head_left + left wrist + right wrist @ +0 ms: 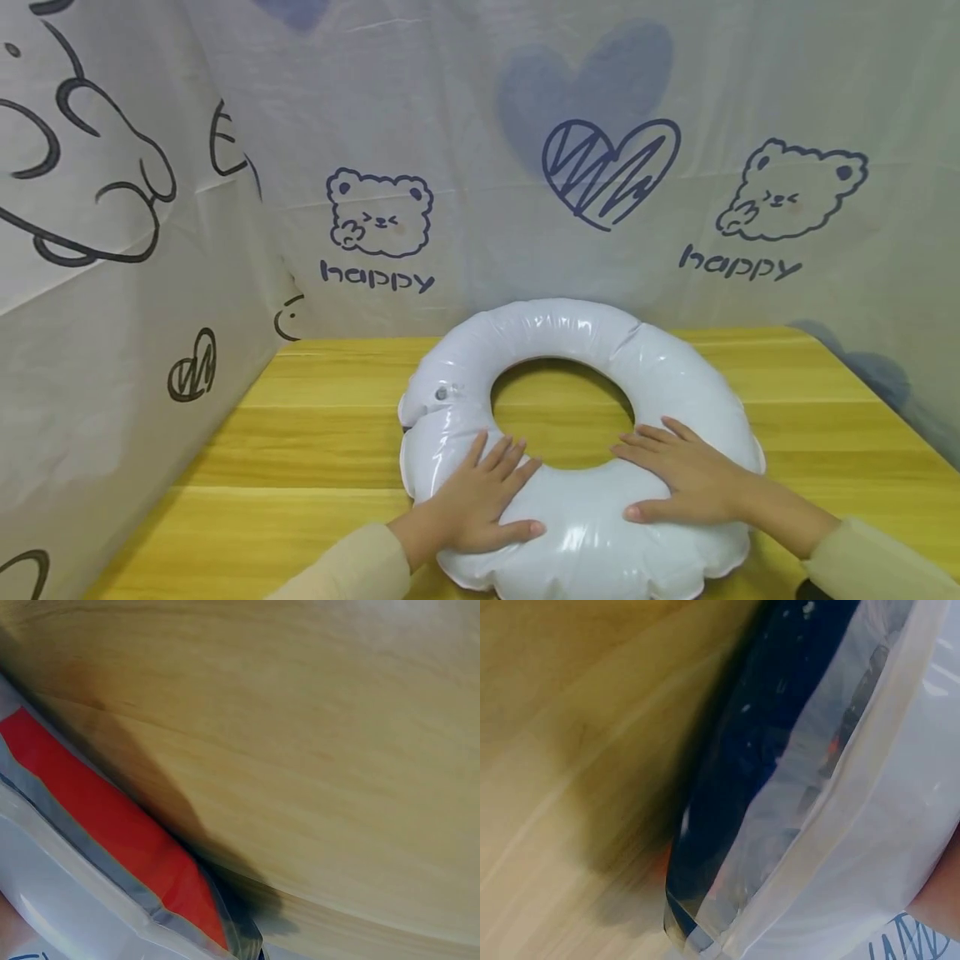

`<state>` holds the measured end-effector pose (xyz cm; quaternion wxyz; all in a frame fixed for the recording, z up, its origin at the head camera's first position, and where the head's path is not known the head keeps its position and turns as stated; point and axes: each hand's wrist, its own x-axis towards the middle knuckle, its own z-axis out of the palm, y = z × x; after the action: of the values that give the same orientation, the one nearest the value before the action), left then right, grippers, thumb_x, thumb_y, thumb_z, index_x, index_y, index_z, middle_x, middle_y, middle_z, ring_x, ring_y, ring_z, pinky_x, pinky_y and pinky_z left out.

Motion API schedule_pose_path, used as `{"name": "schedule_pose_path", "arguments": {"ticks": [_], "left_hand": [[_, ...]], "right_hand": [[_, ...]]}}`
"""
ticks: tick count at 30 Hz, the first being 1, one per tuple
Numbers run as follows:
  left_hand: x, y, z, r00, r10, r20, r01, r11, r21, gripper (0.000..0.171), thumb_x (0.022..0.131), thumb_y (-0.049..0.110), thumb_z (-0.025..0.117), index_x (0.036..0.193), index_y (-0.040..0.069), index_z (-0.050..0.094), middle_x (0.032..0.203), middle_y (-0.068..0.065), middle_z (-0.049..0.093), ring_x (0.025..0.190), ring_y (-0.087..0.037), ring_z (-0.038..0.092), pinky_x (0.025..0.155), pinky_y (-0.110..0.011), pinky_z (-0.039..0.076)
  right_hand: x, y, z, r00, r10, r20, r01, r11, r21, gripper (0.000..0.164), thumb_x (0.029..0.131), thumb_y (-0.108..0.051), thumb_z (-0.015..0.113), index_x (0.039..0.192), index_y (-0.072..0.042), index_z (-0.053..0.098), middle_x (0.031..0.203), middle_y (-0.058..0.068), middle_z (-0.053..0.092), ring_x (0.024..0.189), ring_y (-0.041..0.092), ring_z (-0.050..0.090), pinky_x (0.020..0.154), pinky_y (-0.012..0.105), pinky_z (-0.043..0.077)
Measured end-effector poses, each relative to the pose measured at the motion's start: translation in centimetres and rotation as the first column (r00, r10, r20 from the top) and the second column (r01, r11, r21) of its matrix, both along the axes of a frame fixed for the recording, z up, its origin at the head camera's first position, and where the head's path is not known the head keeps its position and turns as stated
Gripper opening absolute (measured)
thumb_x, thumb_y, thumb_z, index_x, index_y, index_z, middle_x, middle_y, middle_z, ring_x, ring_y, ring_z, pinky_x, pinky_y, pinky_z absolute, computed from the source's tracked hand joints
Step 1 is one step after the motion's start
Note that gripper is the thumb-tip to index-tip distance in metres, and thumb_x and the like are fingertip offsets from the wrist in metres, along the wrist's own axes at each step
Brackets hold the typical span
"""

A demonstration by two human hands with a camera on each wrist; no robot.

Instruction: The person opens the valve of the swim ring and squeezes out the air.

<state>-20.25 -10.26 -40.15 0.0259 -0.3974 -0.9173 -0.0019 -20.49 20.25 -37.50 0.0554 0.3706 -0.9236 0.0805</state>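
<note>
A white inflated swim ring (562,533) lies on the wooden table, a small round valve (441,393) on its upper left. My left hand (483,500) rests on the ring's near left part with its fingers spread and straight. Across the ring's near right part lies my right hand (690,475), palm down, fingers also extended. Both hands touch the top surface. The left wrist view shows a red band (120,817) on the ring's underside; a dark blue band (742,765) shows there in the right wrist view.
The yellow wood-grain table (315,450) extends around the ring. Behind it and to the left hang pale cloths (465,150) printed with bears, hearts and the word "happy". A small dark object (812,590) sits by the right sleeve at the lower edge.
</note>
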Motion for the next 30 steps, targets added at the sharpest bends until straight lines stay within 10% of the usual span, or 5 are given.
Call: {"name": "schedule_pose_path", "arguments": {"ticks": [30], "left_hand": [[-0.1,0.0,-0.9,1.0,-0.007,0.011,0.007,1.0,-0.021,0.073,0.094,0.06,0.028,0.148,0.011,0.022,0.154,-0.017,0.019,0.143,-0.033,0.014,0.113,-0.056,0.004]], "right_hand": [[-0.6,-0.9,2.3,0.996,-0.013,0.091,0.007,0.998,0.069,0.072,0.079,-0.065,0.055,0.12,-0.007,0.06,0.123,0.012,0.061,0.119,0.038,0.05,0.101,0.062,0.026]]}}
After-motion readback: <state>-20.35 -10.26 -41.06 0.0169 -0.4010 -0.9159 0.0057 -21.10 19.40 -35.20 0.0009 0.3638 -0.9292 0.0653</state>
